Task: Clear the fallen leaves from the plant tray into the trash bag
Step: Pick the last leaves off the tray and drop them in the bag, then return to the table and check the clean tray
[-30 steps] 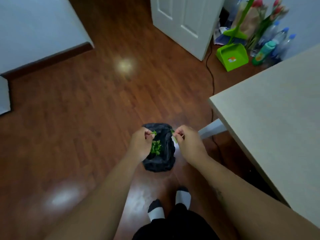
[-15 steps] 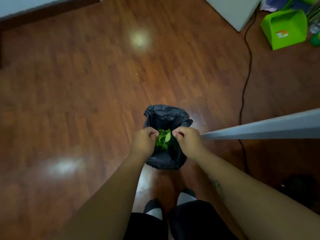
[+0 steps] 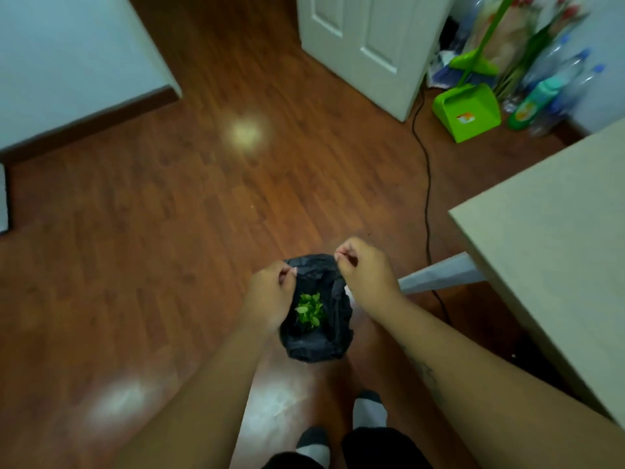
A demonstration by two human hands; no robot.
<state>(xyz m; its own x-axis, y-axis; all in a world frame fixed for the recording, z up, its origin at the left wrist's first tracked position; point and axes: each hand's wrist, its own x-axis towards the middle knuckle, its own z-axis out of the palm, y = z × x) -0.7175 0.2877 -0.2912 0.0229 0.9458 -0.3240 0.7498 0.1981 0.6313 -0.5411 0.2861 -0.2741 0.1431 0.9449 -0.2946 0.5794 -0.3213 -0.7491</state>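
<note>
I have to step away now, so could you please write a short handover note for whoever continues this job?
Left hand: pinched shut on the trash bag rim.
Right hand: pinched shut on the far side of the rim, holding the bag open above the floor.
Leaves: a green clump lies inside the bag.
Plant tray: not in view, so I cannot tell whether it is clear.
Left: check the tray, bag any remaining leaves, then close the bag.
</note>
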